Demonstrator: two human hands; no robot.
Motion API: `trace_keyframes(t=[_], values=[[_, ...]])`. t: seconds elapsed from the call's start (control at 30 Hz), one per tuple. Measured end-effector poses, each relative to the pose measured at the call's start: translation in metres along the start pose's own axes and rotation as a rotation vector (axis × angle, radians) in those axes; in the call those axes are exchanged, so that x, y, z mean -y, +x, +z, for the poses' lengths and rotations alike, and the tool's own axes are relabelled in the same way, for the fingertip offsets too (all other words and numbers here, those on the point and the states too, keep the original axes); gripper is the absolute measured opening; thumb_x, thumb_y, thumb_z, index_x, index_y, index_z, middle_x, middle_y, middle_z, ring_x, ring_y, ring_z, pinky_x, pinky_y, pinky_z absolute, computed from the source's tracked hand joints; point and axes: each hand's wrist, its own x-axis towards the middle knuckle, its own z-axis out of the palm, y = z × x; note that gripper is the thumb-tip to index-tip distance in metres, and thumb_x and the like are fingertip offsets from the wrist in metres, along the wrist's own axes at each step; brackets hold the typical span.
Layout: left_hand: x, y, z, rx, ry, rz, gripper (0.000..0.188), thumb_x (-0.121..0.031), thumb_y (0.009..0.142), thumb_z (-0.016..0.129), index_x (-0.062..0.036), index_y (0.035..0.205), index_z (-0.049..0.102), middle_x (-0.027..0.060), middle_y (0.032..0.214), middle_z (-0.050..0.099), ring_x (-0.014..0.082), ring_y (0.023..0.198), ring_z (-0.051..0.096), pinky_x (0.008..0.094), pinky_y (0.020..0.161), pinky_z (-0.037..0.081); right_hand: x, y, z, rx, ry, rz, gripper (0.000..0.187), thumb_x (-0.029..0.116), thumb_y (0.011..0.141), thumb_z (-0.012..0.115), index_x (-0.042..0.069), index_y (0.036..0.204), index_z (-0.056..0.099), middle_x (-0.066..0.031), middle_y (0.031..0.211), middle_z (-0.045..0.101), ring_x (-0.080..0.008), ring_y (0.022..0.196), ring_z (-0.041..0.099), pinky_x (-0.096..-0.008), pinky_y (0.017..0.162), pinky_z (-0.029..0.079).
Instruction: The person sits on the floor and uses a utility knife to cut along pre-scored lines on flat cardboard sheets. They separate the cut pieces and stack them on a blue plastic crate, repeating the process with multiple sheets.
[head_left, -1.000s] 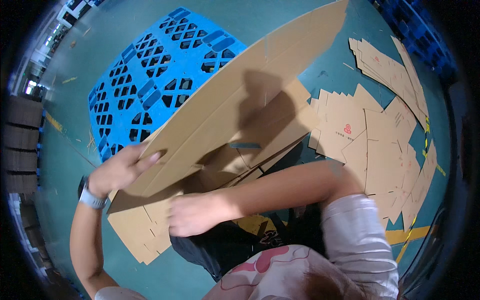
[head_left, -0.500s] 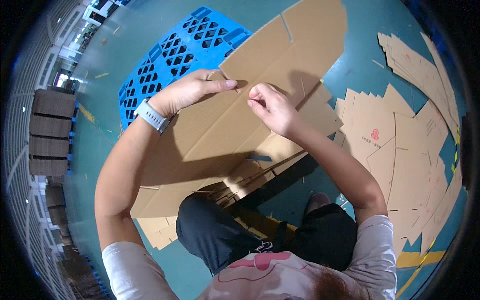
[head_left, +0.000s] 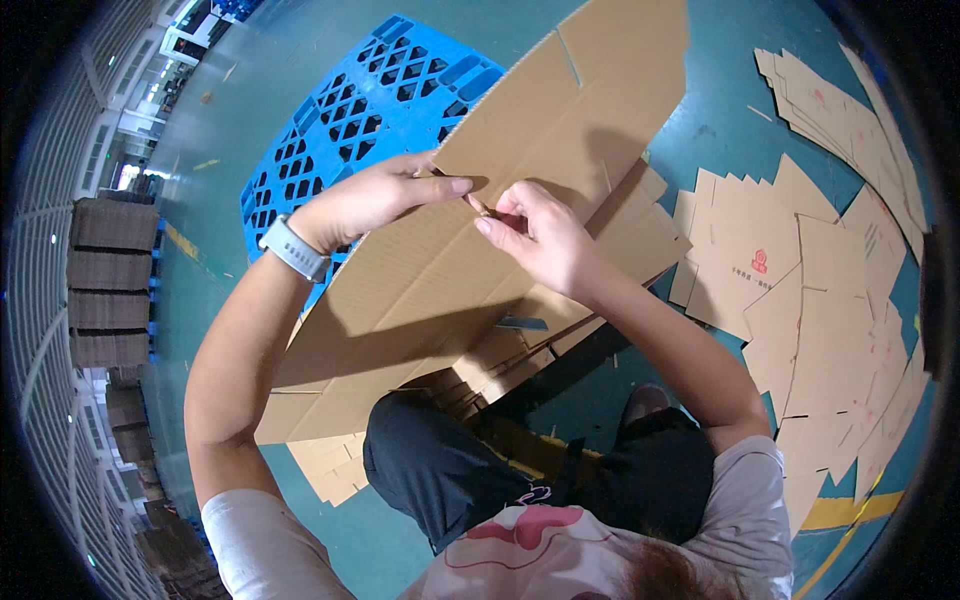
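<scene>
A large creased cardboard sheet (head_left: 410, 285) with slots cut in its edges stands tilted in front of my knees. My left hand (head_left: 380, 205), wearing a grey watch (head_left: 295, 248), grips it at its left edge, thumb on the near face and fingers hidden behind. Close to that thumb, my right hand (head_left: 545, 240) is closed in a pinch on a small brown cardboard scrap (head_left: 479, 206) at a slot in the sheet's edge. Whether the scrap is still attached to the sheet I cannot tell.
Behind the sheet lies a blue plastic pallet (head_left: 400, 75). Flat cardboard sheets (head_left: 830, 260) lie spread over the green floor at the right. More cardboard (head_left: 625, 225) is stacked low beyond my right forearm. Tall brown stacks (head_left: 112, 280) stand at the far left.
My right hand has shifted slightly down and left, and the small scrap now shows between its fingertips. My left hand keeps its grip on the sheet.
</scene>
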Motion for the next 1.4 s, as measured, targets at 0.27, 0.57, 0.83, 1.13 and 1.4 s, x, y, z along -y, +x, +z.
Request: trace_keyframes(t=[0.27,0.57,0.83,1.13,1.4], values=[[0.006,0.0,-0.003,0.054,0.085,0.166,0.04,-0.035,0.096,0.053,-0.0045,0.121,0.058,0.003,0.094,0.063,0.0083,0.085,0.052,0.0255,0.079,0.045,0.002,0.016,0.008,0.13,0.375,0.365,0.032,0.027,0.088,0.06,-0.002,0.075,0.057,-0.0124,0.068,0.061,-0.0186,0.057,0.06,-0.0368,0.053,0.047],[0.004,0.001,0.01,0.095,0.098,0.242,0.04,-0.032,0.098,0.049,-0.0045,0.127,0.053,0.0039,0.109,0.062,0.0091,0.099,0.053,0.0255,0.086,0.044,0.012,0.0,0.02,-0.124,-0.048,0.076,0.016,0.011,0.085,0.052,0.0,0.08,0.062,-0.007,0.061,0.06,-0.0163,0.053,0.057,-0.0314,0.052,0.047],[0.008,-0.003,0.004,0.081,0.243,0.182,0.034,-0.026,0.098,0.049,-0.001,0.121,0.057,0.0057,0.106,0.064,0.011,0.092,0.055,0.0269,0.084,0.045,0.035,-0.01,0.062,-0.065,-0.383,-1.043,0.012,0.014,0.071,0.061,0.008,0.071,0.051,-0.0029,0.07,0.053,-0.0185,0.068,0.061,-0.0336,0.05,0.048],[-0.02,0.014,-0.027,0.128,-0.027,0.201,0.059,-0.036,0.091,0.059,-0.002,0.137,0.043,0.01,0.122,0.058,0.0178,0.11,0.055,0.025,0.089,0.044,-0.025,-0.009,-0.059,-0.223,-0.146,-0.272,0.017,0.022,0.086,0.059,0.008,0.08,0.053,-0.0123,0.07,0.057,-0.0323,0.064,0.059,-0.0409,0.058,0.047],[-0.054,0.1,0.011,0.237,0.039,0.159,0.045,-0.029,0.091,0.06,-0.0011,0.126,0.054,0.0095,0.123,0.059,0.0168,0.115,0.053,0.0281,0.1,0.039,-0.04,0.002,-0.069,-0.465,0.033,-0.233,0.012,0.005,0.084,0.057,0.004,0.086,0.046,-0.0137,0.078,0.054,-0.0297,0.07,0.057,-0.0373,0.063,0.046]])
